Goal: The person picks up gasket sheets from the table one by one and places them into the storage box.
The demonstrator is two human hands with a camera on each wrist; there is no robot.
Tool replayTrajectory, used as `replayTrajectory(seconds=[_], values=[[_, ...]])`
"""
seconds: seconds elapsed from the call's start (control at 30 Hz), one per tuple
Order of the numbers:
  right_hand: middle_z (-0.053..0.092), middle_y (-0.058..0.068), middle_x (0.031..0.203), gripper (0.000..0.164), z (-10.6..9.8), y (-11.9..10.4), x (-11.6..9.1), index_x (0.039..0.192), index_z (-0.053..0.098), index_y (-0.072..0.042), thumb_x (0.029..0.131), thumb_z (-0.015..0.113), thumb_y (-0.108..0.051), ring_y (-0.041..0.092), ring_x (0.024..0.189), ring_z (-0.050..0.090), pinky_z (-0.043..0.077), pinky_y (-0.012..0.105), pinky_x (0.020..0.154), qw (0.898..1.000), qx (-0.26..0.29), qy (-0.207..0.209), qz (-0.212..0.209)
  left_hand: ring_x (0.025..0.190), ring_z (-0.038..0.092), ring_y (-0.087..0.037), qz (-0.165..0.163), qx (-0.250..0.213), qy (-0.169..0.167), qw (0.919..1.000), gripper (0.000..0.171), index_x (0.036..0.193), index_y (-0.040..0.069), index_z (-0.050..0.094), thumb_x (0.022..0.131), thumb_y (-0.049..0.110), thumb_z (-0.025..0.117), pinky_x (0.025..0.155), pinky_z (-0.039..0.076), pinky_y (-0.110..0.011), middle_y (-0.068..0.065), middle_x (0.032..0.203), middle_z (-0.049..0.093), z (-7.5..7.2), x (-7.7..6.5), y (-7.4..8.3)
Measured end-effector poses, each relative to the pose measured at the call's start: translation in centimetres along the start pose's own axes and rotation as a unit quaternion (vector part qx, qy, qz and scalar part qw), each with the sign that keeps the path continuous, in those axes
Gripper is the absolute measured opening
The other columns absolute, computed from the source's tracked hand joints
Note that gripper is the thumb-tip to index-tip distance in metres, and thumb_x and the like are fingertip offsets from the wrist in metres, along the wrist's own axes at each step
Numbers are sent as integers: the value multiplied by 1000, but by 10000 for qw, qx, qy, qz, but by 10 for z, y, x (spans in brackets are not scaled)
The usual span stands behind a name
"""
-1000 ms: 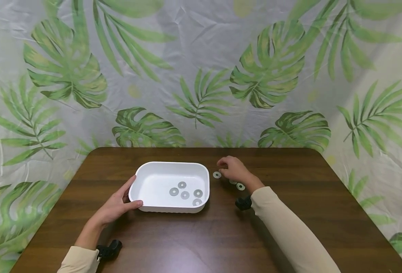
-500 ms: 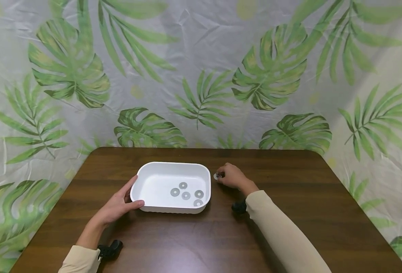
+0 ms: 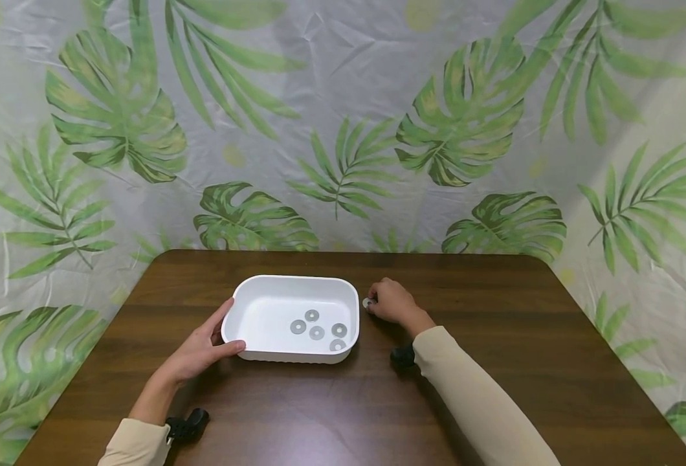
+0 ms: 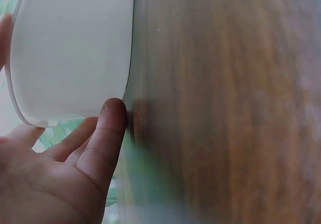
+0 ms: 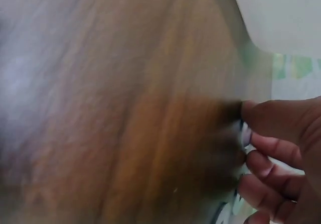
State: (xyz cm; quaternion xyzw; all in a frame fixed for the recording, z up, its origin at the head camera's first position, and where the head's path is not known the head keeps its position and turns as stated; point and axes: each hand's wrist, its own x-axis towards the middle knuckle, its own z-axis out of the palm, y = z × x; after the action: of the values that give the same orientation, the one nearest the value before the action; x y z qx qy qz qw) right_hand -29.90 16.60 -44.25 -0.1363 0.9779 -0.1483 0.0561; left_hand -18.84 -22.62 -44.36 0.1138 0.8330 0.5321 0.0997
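Note:
A white rectangular tray [image 3: 290,283] stands on the table with several flat grey washers [image 3: 316,332] on its floor. My left hand [image 3: 194,353] holds the tray's left end, thumb near the front corner and fingers by the back one. In the left wrist view that hand [image 4: 65,169] reaches around the tray's white wall [image 4: 70,48]. Right of the tray, my right hand [image 3: 393,301] has curled fingertips on one loose washer [image 3: 368,303], seemingly pinching it. In the right wrist view the hand [image 5: 286,153] partly hides the washer's edge.
The brown wooden table [image 3: 320,414] reaches back to a leaf-patterned cloth [image 3: 343,97]. In the right wrist view, part of another washer [image 5: 220,213] shows below the fingers. Black wrist straps [image 3: 187,426] sit on both wrists.
My right hand has moved slightly left and down, its fingertips closing over the loose washer. Two washers seen beside the hand earlier are now hidden in the head view. The left hand stays put.

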Motion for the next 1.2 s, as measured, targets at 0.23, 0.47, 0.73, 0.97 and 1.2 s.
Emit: replayTrajectory(seconds=[0.23,0.47,0.73,0.97,1.2], values=[[61,5,88,17,-5,-2,4,91,61,-6,86,72,-18,20,78,53,43,33,72,9980,465,-370,219,143,33,-44,72,-106,8,9999,96,161,9,8,90,19,72,92,39,-9,-30,162,18,1,0,-1],[58,6,89,19,1,0,1,98,51,-11,88,68,-9,23,76,49,40,34,71,9960,839,-70,-313,143,32,-44,117,-126,30,9998,95,160,8,10,90,18,73,92,38,-9,-29,162,17,1,1,0],[69,11,111,21,3,3,2,111,60,-12,91,68,-12,27,95,62,50,42,84,9954,775,-11,-561,143,33,-42,3,-71,16,10000,96,161,10,10,89,20,73,92,38,-9,-29,163,18,1,1,1],[67,15,125,38,1,4,4,124,64,-4,88,69,-12,32,116,62,49,45,97,9946,665,-402,-681,142,34,-42,41,-90,29,9999,95,161,9,10,90,19,73,93,39,-11,-29,162,18,0,0,-2],[69,16,118,35,2,4,3,121,66,-1,87,68,-8,30,105,63,50,43,92,9956,542,-337,-693,143,33,-43,83,-157,9,9998,95,160,8,10,90,18,73,92,39,-10,-29,162,18,1,1,-2]])
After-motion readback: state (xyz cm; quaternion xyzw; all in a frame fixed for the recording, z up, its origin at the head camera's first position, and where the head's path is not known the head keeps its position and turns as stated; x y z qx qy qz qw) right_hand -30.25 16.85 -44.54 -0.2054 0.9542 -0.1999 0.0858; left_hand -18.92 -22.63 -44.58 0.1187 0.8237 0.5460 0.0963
